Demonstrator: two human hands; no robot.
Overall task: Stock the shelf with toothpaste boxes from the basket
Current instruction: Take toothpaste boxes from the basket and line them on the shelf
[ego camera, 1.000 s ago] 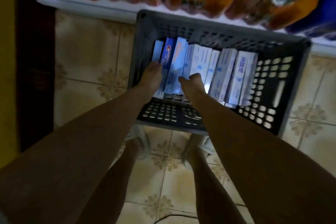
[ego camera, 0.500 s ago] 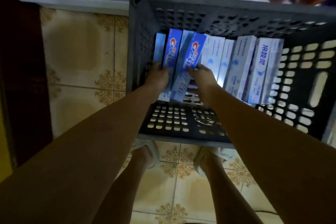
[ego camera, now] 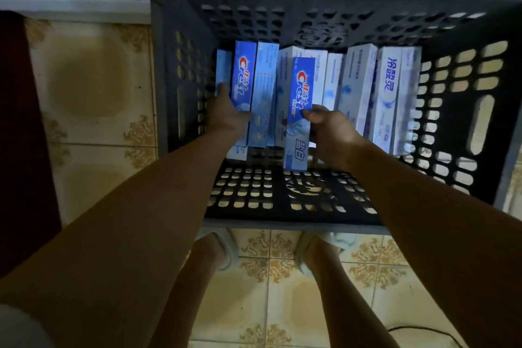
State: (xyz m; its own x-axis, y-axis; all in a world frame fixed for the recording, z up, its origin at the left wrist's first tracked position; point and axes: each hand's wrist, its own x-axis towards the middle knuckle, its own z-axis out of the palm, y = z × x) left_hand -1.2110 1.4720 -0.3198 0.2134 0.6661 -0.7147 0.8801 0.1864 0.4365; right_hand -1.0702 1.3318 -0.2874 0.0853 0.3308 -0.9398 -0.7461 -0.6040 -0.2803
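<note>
Head view: right hand (ego camera: 330,128) pinches blue Crest toothpaste box (ego camera: 300,113), raised above row in grey basket (ego camera: 180,70). Left hand (ego camera: 228,113) grips left-end boxes (ego camera: 241,79) inside basket.

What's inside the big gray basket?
The gray basket holds a row of toothpaste boxes, blue and white. The left hand grips some, and the right hand holds one blue box. Anything beneath the boxes is hidden.

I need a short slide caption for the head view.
Right hand pinches a blue Crest box; left hand grips boxes in the grey basket.
</note>
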